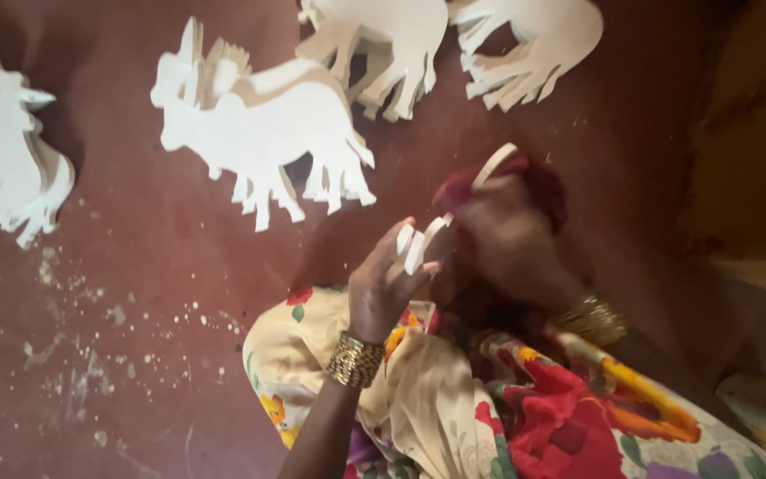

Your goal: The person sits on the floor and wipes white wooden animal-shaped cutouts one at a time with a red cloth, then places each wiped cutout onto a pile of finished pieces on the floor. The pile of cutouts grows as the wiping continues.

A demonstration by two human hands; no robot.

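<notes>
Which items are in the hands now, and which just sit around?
In hand:
- flat white cutout piece, held by left hand
- red cloth, pressed to it by right hand

Lying about:
- white animal cutouts on floor
- white specks on red floor

Floor: reddish-brown, flecked with white specks and dust toward the dress side. Animal-shaped cutouts, all plain white: stacked pair above the dress, two more past them at the top edge, one far off to the side. Small piece in the hands: white. Cloth beside it: dark red. Dress: cream, floral print in red, orange, yellow, purple, green. Bangles: gold.
</notes>
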